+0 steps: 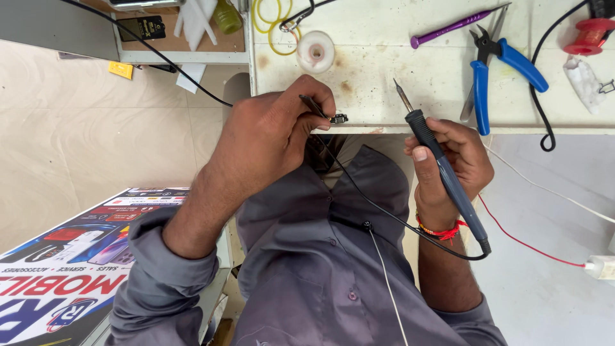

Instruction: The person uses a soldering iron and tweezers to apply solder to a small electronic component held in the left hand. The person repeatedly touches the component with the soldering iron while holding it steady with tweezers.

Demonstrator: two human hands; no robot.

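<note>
The right hand (451, 163) is wrapped around a soldering iron (442, 168), fingers closed on the blue grip; its long axis runs on a slant, cord end low by the wrist, tip (398, 90) pointing up and away over the white bench (384, 64). The left hand (272, 134) is closed around tweezers (315, 107), which point toward the right hand and pinch a small dark part (337, 118) just at the bench edge — well short of the iron's tip. Between the two hands the bench is bare and stained. Beyond the right hand lie blue pliers (493, 70) and a purple tool (451, 27); further out sits a red spool (589, 35). Beyond the left hand sits a white tape roll (316, 51), with yellow bands (269, 22) past it. A black cord (384, 211) crosses the grey shirt — below both hands.
</note>
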